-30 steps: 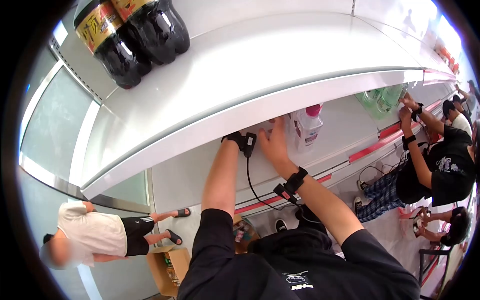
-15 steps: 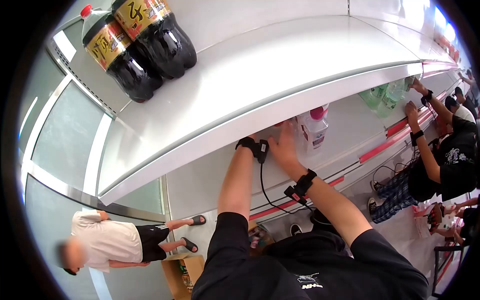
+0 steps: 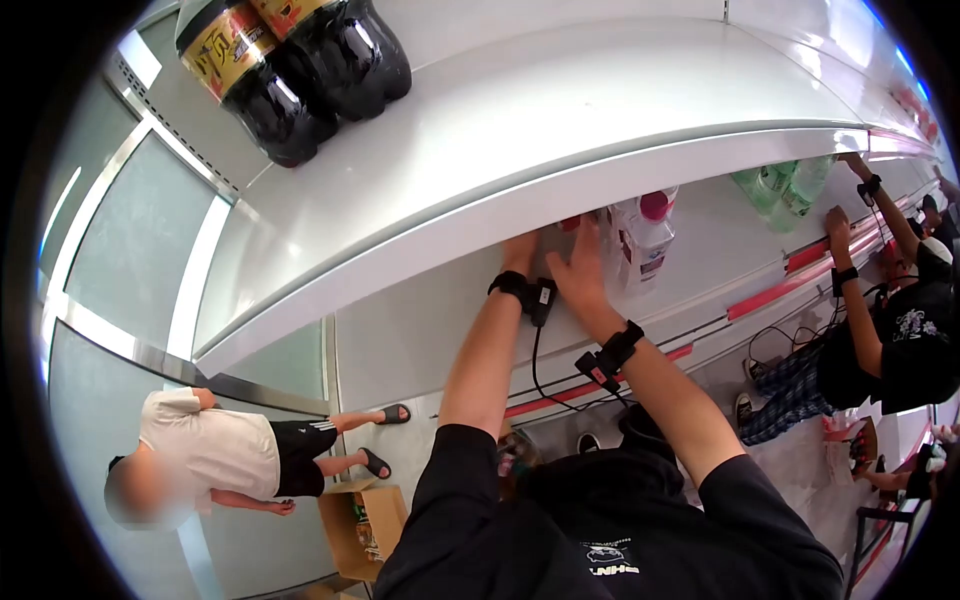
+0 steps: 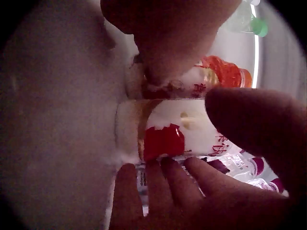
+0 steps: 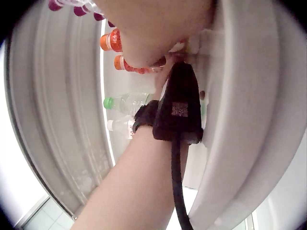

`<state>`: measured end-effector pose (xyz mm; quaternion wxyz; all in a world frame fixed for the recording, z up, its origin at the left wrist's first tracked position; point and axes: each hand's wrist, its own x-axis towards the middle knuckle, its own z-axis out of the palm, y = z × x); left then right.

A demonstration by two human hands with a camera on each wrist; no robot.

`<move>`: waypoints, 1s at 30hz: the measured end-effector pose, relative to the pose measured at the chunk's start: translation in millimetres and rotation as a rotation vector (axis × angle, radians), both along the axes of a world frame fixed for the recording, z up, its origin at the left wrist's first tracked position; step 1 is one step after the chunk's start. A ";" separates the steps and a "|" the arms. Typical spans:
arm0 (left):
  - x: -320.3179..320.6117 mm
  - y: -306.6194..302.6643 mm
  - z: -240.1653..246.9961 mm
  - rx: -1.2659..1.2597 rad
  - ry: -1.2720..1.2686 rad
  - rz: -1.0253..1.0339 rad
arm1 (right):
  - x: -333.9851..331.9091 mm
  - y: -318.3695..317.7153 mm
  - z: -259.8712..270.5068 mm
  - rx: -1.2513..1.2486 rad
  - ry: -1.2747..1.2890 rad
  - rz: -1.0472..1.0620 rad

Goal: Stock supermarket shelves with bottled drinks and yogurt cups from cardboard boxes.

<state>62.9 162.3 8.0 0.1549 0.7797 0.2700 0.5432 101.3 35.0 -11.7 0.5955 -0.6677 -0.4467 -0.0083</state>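
In the head view my left hand (image 3: pixel 520 250) reaches under the upper shelf, its fingers hidden by the shelf edge. In the left wrist view it covers part of an orange-capped drink bottle (image 4: pixel 230 72), a fingertip at the label; whether it grips this bottle I cannot tell. My right hand (image 3: pixel 582 275) lies just to the right. Its straight fingers (image 4: pixel 180 182) lie against the side of another bottle (image 4: pixel 196 120) with a white and red label, thumb raised beside its upper part. Both bottles stand side by side between the hands. A red cap (image 3: pixel 570 223) shows there from above.
Pink-capped clear bottles (image 3: pixel 648 240) stand right of my right hand. The upper shelf (image 3: pixel 520 195) overhangs both hands and bears dark drink bottles (image 3: pixel 350 60). Green bottles (image 3: pixel 790 190) and another person's arms are farther right. A green-capped bottle (image 5: pixel 124 103) stands beyond my left wrist.
The head view has shifted slightly. My hands have come closer together around the bottles, and more of the left hand's back shows. The red cap has come into sight between them.
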 end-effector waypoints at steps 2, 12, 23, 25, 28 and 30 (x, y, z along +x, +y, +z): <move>-4.7 -1.7 -2.0 -0.040 0.018 0.069 | 2.0 2.1 -1.2 0.007 -0.009 0.002; -24.0 -19.9 16.0 -0.082 0.023 0.212 | 2.0 2.3 1.9 0.033 -0.042 -0.032; -189.2 -5.6 26.7 -0.833 -0.226 -0.123 | -21.4 -12.1 34.2 0.081 0.210 0.266; -211.8 13.7 10.7 -0.848 -0.403 -0.194 | -25.4 5.2 37.3 0.086 0.169 0.304; -220.5 25.7 11.4 -0.922 -0.572 -0.161 | -13.7 59.1 20.6 0.177 -0.035 0.195; -218.4 23.7 10.0 -0.896 -0.535 -0.118 | 5.4 88.0 9.5 0.067 -0.182 0.131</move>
